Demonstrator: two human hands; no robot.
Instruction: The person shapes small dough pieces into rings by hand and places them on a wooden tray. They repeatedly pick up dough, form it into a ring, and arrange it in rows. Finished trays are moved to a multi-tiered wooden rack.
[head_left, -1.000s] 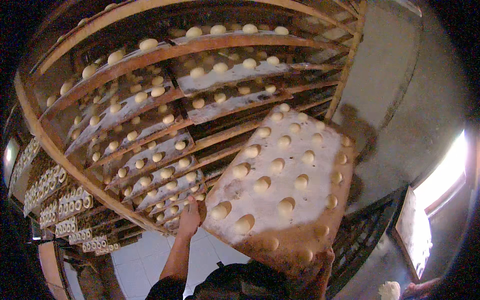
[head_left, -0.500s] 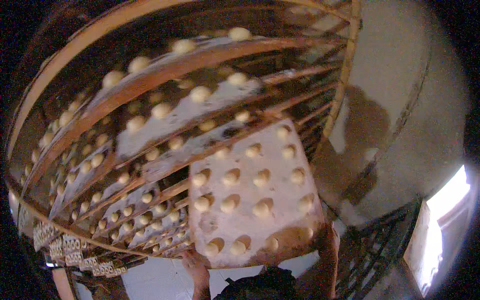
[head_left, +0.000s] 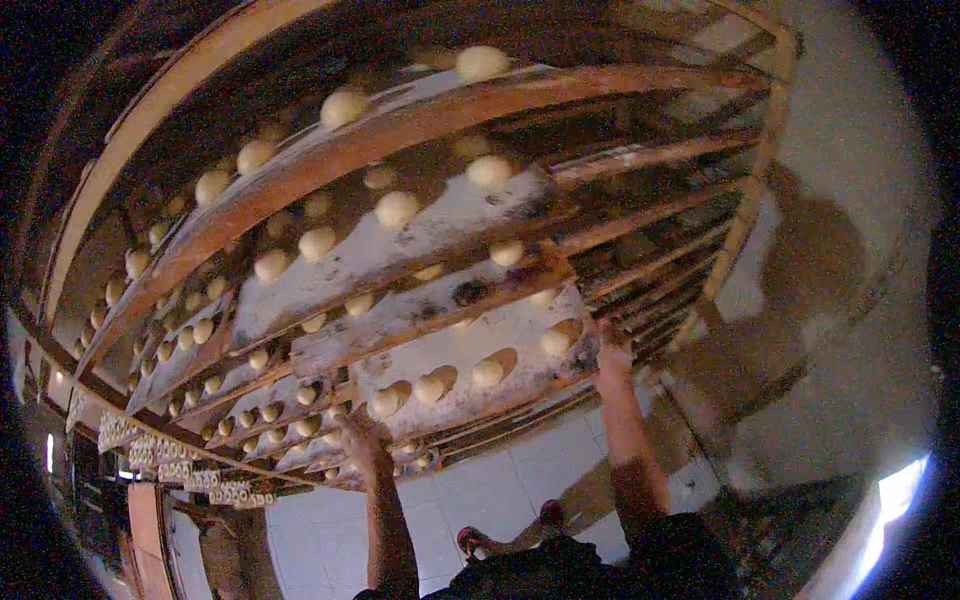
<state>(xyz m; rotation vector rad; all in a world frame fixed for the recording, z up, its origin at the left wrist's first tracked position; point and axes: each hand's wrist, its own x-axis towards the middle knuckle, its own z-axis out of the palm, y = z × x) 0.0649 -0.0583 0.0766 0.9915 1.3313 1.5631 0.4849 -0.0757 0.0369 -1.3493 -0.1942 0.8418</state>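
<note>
A floured flat board [head_left: 525,350] with pale round dough balls [head_left: 487,373] on it lies mostly inside a wooden rack; its near part sticks out toward me. My left hand [head_left: 364,445] grips the board's near left corner, the fingers partly blurred. At the right edge, my right hand [head_left: 612,352] holds the board with its fingers closed against the side. The far rows of balls are hidden beneath the rack's rail above.
The slatted wooden rack [head_left: 450,103] carries several more floured boards of dough balls on its levels. A stained wall [head_left: 815,240] stands to the right. Below are a pale tiled floor [head_left: 500,480] and my feet. A bright opening shows at lower right.
The board has moved away from me into the rack, so only its near rows show. Both hands have gone forward with it, and more of the floor is visible.
</note>
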